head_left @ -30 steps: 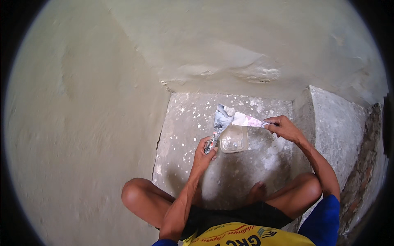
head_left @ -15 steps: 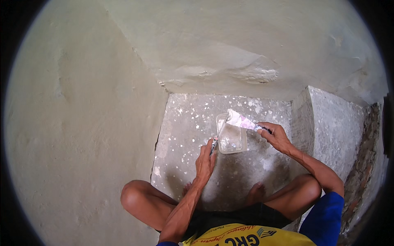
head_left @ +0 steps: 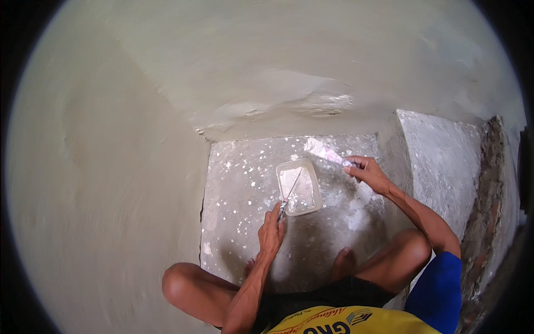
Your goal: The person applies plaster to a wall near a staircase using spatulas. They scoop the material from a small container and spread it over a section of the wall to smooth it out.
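My right hand [head_left: 368, 173] is closed round the handle of a putty knife [head_left: 329, 153], whose broad blade carries white paste towards its tip. That blade hangs above and to the right of a shallow pale plastic tub [head_left: 316, 189] smeared inside with white. In my left hand [head_left: 271, 232] is a second scraper [head_left: 285, 202], with a dark, paint-spotted handle. Its thin blade shows nearly edge-on across the tub's opening; whether it touches the tub I cannot tell. The two blades are apart.
Grey floor [head_left: 239, 189] spattered with white surrounds the tub. Plastered walls rise at the left [head_left: 111, 195] and ahead [head_left: 250, 72], the far one with a rough bulge low down. A concrete ledge [head_left: 439, 150] stands at right. My bent knees flank the work.
The right-hand knife has drawn away from the left-hand scraper, where their blades met over the tub. The left-hand scraper is lower against the tub. The whole view has shifted slightly.
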The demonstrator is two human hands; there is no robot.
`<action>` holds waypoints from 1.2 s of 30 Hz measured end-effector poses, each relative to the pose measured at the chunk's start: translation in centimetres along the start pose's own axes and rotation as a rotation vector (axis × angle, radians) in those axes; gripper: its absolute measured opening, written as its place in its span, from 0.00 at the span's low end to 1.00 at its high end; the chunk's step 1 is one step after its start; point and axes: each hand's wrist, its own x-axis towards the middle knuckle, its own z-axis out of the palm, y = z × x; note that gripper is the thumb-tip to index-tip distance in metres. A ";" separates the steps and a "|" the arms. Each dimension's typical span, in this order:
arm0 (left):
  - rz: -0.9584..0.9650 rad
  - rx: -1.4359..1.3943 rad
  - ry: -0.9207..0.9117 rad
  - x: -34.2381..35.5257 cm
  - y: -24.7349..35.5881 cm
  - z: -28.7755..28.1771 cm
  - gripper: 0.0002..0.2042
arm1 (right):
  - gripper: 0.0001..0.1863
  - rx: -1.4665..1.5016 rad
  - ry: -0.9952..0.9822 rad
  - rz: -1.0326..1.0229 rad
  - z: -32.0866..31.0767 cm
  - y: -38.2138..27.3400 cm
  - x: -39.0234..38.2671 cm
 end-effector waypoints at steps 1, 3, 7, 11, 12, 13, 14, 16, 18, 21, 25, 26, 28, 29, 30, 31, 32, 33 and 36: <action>0.016 -0.012 0.000 0.0 -0.1 0.1 0.26 | 0.21 -0.084 0.050 -0.029 -0.8 0.3 0.3; 0.009 -0.036 -0.033 0.1 0.1 0.7 0.25 | 0.20 -0.234 0.167 -0.146 -2.7 2.0 1.0; -0.131 -0.104 -0.131 0.6 0.5 1.2 0.24 | 0.20 -0.564 0.350 -0.148 -5.2 2.7 2.5; -0.101 -0.126 -0.105 0.5 -0.9 1.8 0.24 | 0.20 -0.676 0.335 -0.029 -5.4 0.8 3.8; -0.055 -0.113 -0.075 0.5 -1.2 2.0 0.24 | 0.20 -0.682 0.336 -0.028 -5.5 0.7 4.2; -0.009 -0.099 -0.043 0.4 -1.4 2.3 0.24 | 0.20 -0.698 0.347 0.020 -5.6 0.5 4.6; -0.010 -0.105 -0.042 0.3 -1.7 2.4 0.24 | 0.20 -0.713 0.358 0.067 -5.7 0.3 5.0; -0.028 -0.122 -0.069 0.4 -1.5 2.3 0.24 | 0.20 -0.724 0.359 0.099 -6.1 0.1 5.6; -0.016 -0.139 -0.060 0.4 -1.3 2.3 0.24 | 0.20 -0.732 0.358 0.127 -6.4 -0.5 6.3; 0.014 -0.168 -0.041 0.7 -1.2 2.2 0.23 | 0.19 -0.769 0.342 0.170 -6.4 -2.0 7.3; -0.029 -0.191 -0.061 0.9 -1.0 2.2 0.23 | 0.18 -0.843 0.311 0.158 -6.8 -3.8 8.9; -0.029 -0.198 -0.059 1.1 -0.9 2.2 0.23 | 0.17 -0.875 0.300 0.156 -7.0 -4.3 9.4; -0.067 -0.219 -0.077 1.0 -1.1 2.2 0.23 | 0.16 -0.923 0.278 0.165 -7.1 -5.9 10.3; -0.070 -0.223 -0.074 1.0 -1.1 2.3 0.23 | 0.16 -0.967 0.257 0.177 -7.2 -6.7 10.7; -0.065 -0.212 -0.057 1.2 -1.3 2.4 0.24 | 0.16 -0.970 0.255 0.172 -7.2 -7.6 11.2; -0.061 -0.202 -0.041 1.2 -1.5 2.4 0.24 | 0.15 -1.002 0.221 0.193 -7.1 -8.6 11.6; -0.063 -0.203 -0.036 1.2 -1.7 2.4 0.24 | 0.15 -1.034 0.186 0.214 -7.1 -9.5 12.0; -0.067 -0.198 -0.040 1.3 -1.7 2.3 0.24 | 0.13 -1.037 0.163 0.208 -7.2 -10.3 12.3; -0.083 -0.179 -0.059 1.4 -1.7 2.1 0.24 | 0.14 -1.361 0.228 0.062 -7.0 -12.2 13.4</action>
